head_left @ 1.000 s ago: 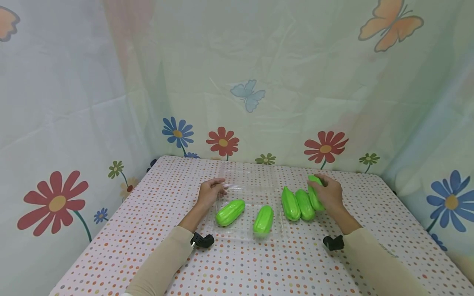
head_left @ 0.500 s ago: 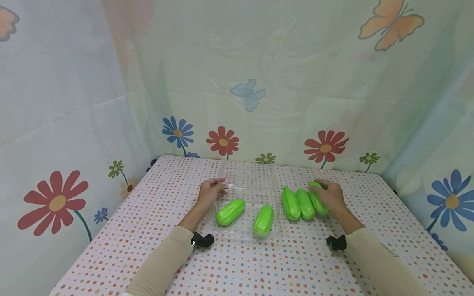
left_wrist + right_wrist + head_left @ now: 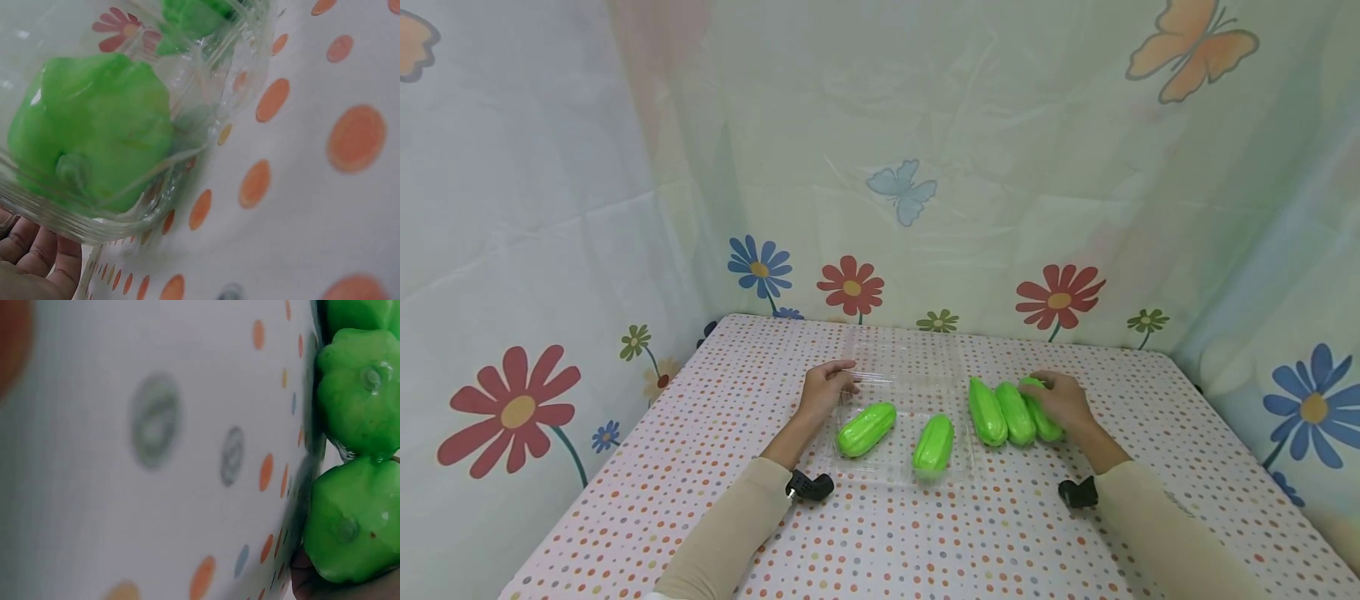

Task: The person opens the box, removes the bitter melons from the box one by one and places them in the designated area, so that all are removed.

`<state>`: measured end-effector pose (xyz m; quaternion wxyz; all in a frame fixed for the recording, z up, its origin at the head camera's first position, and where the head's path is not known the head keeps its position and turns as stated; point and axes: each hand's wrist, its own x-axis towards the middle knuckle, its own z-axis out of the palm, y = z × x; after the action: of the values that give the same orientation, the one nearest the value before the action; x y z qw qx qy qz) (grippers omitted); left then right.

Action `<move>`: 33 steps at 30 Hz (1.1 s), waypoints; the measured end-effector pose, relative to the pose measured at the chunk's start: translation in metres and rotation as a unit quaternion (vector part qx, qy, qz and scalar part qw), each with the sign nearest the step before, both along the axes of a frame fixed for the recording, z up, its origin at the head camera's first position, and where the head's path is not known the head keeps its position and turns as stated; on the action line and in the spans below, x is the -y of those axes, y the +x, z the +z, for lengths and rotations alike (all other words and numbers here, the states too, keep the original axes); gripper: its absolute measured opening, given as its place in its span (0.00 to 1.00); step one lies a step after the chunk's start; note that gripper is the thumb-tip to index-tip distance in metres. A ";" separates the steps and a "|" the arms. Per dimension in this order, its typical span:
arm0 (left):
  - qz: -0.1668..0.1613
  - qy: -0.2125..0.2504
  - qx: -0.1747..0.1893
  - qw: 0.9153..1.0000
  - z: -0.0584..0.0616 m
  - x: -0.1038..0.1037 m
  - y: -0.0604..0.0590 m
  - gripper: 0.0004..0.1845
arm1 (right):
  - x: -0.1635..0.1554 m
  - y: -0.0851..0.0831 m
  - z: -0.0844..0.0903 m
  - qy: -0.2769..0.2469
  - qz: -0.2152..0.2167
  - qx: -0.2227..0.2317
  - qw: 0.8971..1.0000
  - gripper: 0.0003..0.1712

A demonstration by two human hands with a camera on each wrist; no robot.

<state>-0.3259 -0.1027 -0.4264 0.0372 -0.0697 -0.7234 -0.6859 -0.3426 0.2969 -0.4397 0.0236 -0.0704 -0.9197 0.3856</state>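
Note:
At its left side, near the hinge, my left hand (image 3: 823,392) holds the open clear plastic clamshell box (image 3: 891,477); the left wrist view has its curled fingers (image 3: 40,253) at the rim. Inside lie two ribbed green gourds, one (image 3: 867,430) at the left, tilted, and another (image 3: 934,446) at the right. My right hand (image 3: 1062,400) grips the far end of the rightmost green gourd (image 3: 1048,427) outside the box. That gourd (image 3: 350,522) lies against its neighbour (image 3: 362,394) in the right wrist view, a finger and thumb around it.
Two more green gourds, the left one (image 3: 988,415) and the middle one (image 3: 1017,415), lie side by side just right of the box. The box's lid (image 3: 906,354) leans back toward the flowered curtain (image 3: 970,250). A dotted cloth (image 3: 880,550) covers the table.
My right hand has lowered the rightmost gourd onto the table and pushed it left against the row. The left hand has stayed put on the box.

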 end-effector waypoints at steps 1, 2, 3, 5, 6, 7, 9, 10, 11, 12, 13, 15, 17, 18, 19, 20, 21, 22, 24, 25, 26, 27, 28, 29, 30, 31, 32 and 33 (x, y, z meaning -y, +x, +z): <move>0.000 0.000 0.001 1.000 0.000 0.000 0.000 0.18 | 0.000 0.000 0.000 0.005 0.002 0.004 1.000 0.35; -0.001 0.001 0.003 1.000 0.001 0.000 0.001 0.18 | 0.001 0.000 0.000 0.008 0.003 0.007 1.000 0.35; -0.001 0.001 0.004 1.000 0.000 0.000 0.000 0.18 | 0.001 0.000 0.000 0.011 0.004 0.010 1.000 0.35; -0.001 0.000 0.006 1.000 -0.003 0.000 -0.003 0.18 | 0.002 0.001 0.001 0.019 0.005 0.013 1.000 0.36; -0.002 -0.001 0.007 1.000 -0.005 0.000 -0.006 0.18 | 0.002 0.001 0.001 0.022 0.005 0.016 1.000 0.36; -0.002 -0.002 0.009 1.000 -0.009 0.000 -0.010 0.18 | 0.002 0.001 0.002 0.024 0.004 0.018 1.000 0.36; 0.001 -0.004 0.009 1.000 -0.017 0.001 -0.018 0.18 | 0.003 0.001 0.002 0.029 0.004 0.021 0.999 0.36; 0.002 -0.006 0.009 1.000 -0.021 0.001 -0.021 0.18 | 0.003 0.002 0.002 0.031 0.003 0.022 0.999 0.36; 0.004 -0.006 0.008 1.000 -0.024 0.001 -0.024 0.18 | 0.003 0.002 0.002 0.034 0.003 0.022 0.999 0.35; 0.005 -0.006 0.008 1.000 -0.027 0.001 -0.027 0.18 | 0.004 0.002 0.002 0.036 0.003 0.022 0.999 0.35; 0.007 -0.005 0.008 1.000 -0.029 0.001 -0.028 0.19 | 0.004 0.002 0.002 0.039 0.003 0.022 0.999 0.35; 0.011 -0.003 0.006 1.000 -0.032 0.001 -0.030 0.19 | 0.004 0.002 0.001 0.044 0.006 0.021 0.999 0.35; 0.015 0.000 0.003 1.000 -0.034 0.001 -0.030 0.19 | 0.004 0.002 0.001 0.049 0.009 0.020 0.999 0.35; 0.017 0.001 0.002 1.000 -0.034 0.001 -0.030 0.19 | 0.004 0.002 0.001 0.051 0.011 0.020 0.998 0.35; 0.018 0.001 0.001 1.000 -0.034 0.001 -0.030 0.19 | 0.004 0.002 0.001 0.052 0.012 0.020 0.998 0.35; 0.019 0.001 -0.001 1.000 -0.034 0.001 -0.030 0.19 | 0.004 0.002 0.001 0.053 0.013 0.020 0.998 0.36; 0.020 0.001 -0.001 1.000 -0.034 0.001 -0.030 0.19 | 0.004 0.002 0.001 0.054 0.014 0.019 0.998 0.36; 0.020 0.000 0.000 1.000 -0.034 0.001 -0.029 0.19 | 0.005 0.002 0.002 0.055 0.015 0.019 0.998 0.36; 0.021 0.000 0.001 1.000 -0.034 0.001 -0.029 0.19 | 0.005 0.003 0.002 0.056 0.015 0.018 0.998 0.36; 0.023 -0.001 0.002 1.000 -0.034 0.001 -0.029 0.19 | 0.005 0.003 0.002 0.056 0.015 0.019 0.998 0.36; 0.024 -0.002 0.003 1.000 -0.033 0.001 -0.029 0.19 | 0.005 0.002 0.002 0.055 0.015 0.019 0.998 0.36; 0.026 -0.001 0.003 1.000 -0.033 0.001 -0.029 0.19 | 0.006 0.003 0.002 0.053 0.015 0.020 0.998 0.37; 0.028 -0.001 0.002 1.000 -0.033 0.001 -0.029 0.19 | 0.006 0.002 0.002 0.050 0.015 0.020 0.998 0.37; 0.030 -0.001 0.001 1.000 -0.033 0.000 -0.029 0.19 | 0.006 0.002 0.003 0.047 0.013 0.020 0.999 0.37; 0.031 -0.001 0.001 1.000 -0.033 0.000 -0.029 0.19 | 0.007 0.002 0.002 0.044 0.012 0.021 0.999 0.37; 0.032 -0.001 0.001 0.999 -0.033 0.001 -0.029 0.19 | 0.007 0.002 0.003 0.039 0.009 0.021 0.999 0.38; 0.033 -0.001 0.000 0.999 -0.033 0.001 -0.029 0.19 | 0.007 0.002 0.003 0.035 0.006 0.021 0.999 0.38; 0.033 0.000 0.000 0.999 -0.033 0.001 -0.029 0.19 | 0.008 0.002 0.003 0.033 0.004 0.019 0.999 0.38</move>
<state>-0.3546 -0.1035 -0.4596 0.0597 -0.0462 -0.7251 -0.6845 -0.3407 0.2893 -0.4365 0.0068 -0.0738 -0.9324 0.3537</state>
